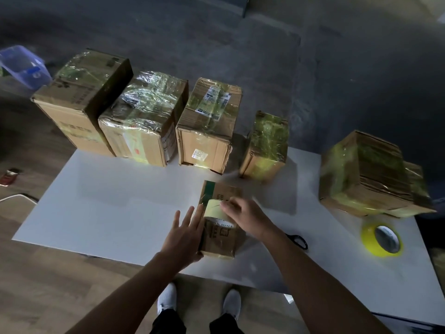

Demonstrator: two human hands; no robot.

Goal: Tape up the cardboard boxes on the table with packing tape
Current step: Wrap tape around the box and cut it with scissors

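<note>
Head view: small box being taped, low centre of frame.
L hand flat, fingers spread, braces the left side of the small box; R hand has fingers curled round the tape roll on the box top. Step, I'd say: starting a strip over the lid. Next: pull roll along seam w/ box held steady, then cut w/ scissors by R arm. Count: 4 taped boxes across upper frame, a big box at right (maybe 2 there, can't tell), 2 rolls incl. yellow roll, 1 table.

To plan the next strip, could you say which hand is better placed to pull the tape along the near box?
Likely right: the right hand grips the tape roll atop the near box; the left hand lies open against its side.
</note>
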